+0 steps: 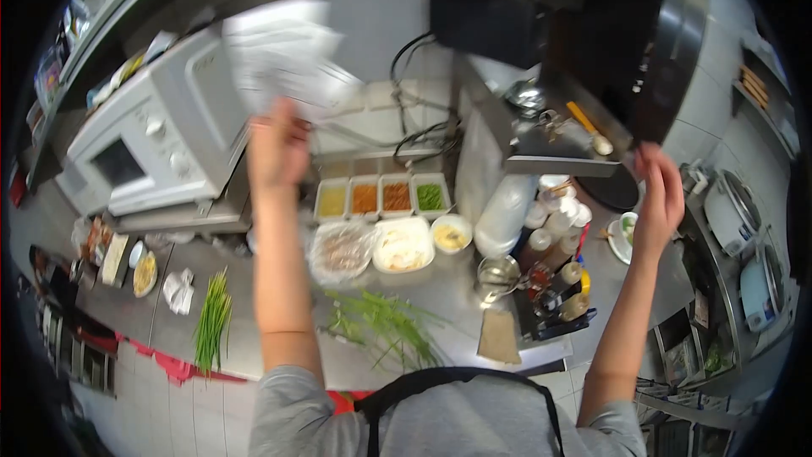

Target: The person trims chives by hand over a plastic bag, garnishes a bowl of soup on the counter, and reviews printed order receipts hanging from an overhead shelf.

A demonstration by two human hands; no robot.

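Note:
My left hand [281, 148] is raised in front of the wall, its fingers closed at the lower edge of a bunch of white paper sheets [283, 46]. The sheets are blurred, and any print on them cannot be read. On the other side, my right hand [660, 199] is raised with its fingers loosely stretched out. Its fingertips are by the lower corner of a dark upright panel [639, 59], beside a metal shelf [562, 165]; whether they touch it I cannot tell. A yellow-handled utensil [585, 121] lies on that shelf.
A white microwave [156, 131] stands left of my left arm. Along the back counter are containers of chopped toppings [397, 196], a bagged tray [341, 251] and a white tub [403, 245]. Green stalks [372, 317] lie before me; sauce bottles [558, 233] crowd the right.

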